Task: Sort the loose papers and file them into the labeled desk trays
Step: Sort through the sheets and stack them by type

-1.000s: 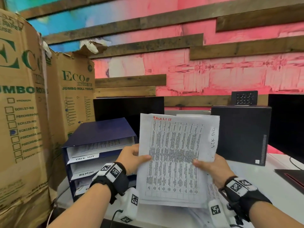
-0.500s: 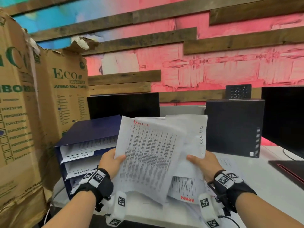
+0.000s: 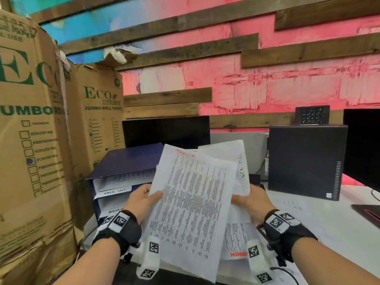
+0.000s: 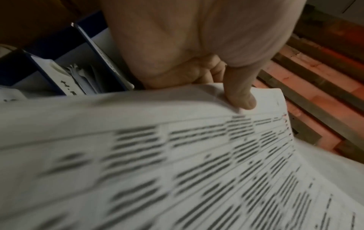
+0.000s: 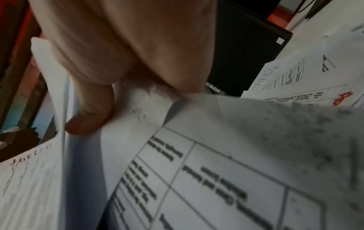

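- Two tall cardboard boxes (image 3: 26,140) printed with green lettering stand at the left edge of the white desk (image 3: 329,223), hard against the blue desk trays (image 3: 115,182).
- Behind the trays sits a dark monitor (image 3: 166,130); to the right a black computer case (image 3: 306,161) stands upright on the desk, with another dark screen (image 3: 364,145) beyond it.
- The trays are stacked in tiers with handwritten white labels on their fronts (the lower one is half hidden behind the left wrist), and sheets already lie in the top tier.
- More loose papers (image 3: 292,204) lie flat on the desk near the computer case.
- The left hand (image 3: 144,200) pinches the left edge of a printed table sheet (image 3: 191,212), thumb on top, fingers underneath; red handwriting heads the page.
- The right hand (image 3: 253,202) grips the remaining stack of papers (image 3: 236,161), thumb pressed on its face.
- The table sheet is tilted and fanned away from the stack, overlapping it in front, held above the desk just right of the trays.
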Available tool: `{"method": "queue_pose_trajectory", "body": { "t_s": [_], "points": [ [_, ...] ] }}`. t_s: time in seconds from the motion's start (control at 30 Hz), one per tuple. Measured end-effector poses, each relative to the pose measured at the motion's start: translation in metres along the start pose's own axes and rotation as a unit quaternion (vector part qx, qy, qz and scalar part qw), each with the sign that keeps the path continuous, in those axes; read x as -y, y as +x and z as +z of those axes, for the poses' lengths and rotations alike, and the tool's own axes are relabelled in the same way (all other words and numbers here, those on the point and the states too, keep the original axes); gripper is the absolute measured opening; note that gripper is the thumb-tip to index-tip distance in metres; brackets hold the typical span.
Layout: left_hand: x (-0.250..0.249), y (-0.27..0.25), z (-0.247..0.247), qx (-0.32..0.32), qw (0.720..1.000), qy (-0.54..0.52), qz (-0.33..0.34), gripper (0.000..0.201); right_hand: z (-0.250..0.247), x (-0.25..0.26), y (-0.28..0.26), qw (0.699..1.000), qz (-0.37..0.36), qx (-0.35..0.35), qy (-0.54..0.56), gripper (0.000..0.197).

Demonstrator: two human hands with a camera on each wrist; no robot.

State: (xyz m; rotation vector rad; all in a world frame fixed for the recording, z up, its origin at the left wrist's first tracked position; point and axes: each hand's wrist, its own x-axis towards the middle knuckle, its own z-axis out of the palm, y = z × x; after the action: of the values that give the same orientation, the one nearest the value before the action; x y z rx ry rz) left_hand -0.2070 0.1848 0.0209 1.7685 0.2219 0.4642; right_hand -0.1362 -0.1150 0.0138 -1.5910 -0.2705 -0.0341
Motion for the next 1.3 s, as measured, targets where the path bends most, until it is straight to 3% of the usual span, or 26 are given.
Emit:
{"method": "queue_pose_trajectory", "body": {
  "t_s": [0.2,0.37,0.63,0.77,0.9,0.97,1.07,1.3],
  "points": [
    [-0.014,-0.008,0.016,0.005,0.999,-0.038,0.030,0.024,0.004,0.003,0.002,0.994,-0.034,-0.020,-0.100,0.010],
    [-0.015,-0.007,0.020,-0.080,0.996,-0.022,0.032,0.008,-0.001,0.006,0.000,0.997,-0.028,-0.020,-0.064,0.025],
    [-0.003,0.001,0.020,-0.127,0.991,0.009,0.035,0.016,0.001,0.005,-0.003,0.999,-0.021,-0.028,-0.033,0.034],
    [-0.007,0.004,0.017,-0.082,0.995,0.014,0.059,0.025,-0.002,0.006,-0.003,0.997,-0.023,-0.028,-0.062,0.032],
    [-0.010,0.003,0.021,-0.076,0.994,0.018,0.071,0.016,-0.005,0.005,-0.005,0.996,-0.022,-0.015,-0.083,0.035],
    [-0.011,0.004,0.022,-0.106,0.991,0.045,0.071,0.011,-0.008,0.002,-0.004,0.996,-0.015,-0.018,-0.082,0.031],
    [-0.006,0.010,0.021,-0.131,0.987,0.083,0.040,0.022,-0.013,0.001,-0.005,0.994,-0.018,-0.022,-0.106,0.011],
    [-0.003,0.013,0.019,-0.140,0.984,0.096,0.046,0.021,-0.011,0.001,0.000,0.990,-0.030,-0.029,-0.133,0.012]
  ]
}}
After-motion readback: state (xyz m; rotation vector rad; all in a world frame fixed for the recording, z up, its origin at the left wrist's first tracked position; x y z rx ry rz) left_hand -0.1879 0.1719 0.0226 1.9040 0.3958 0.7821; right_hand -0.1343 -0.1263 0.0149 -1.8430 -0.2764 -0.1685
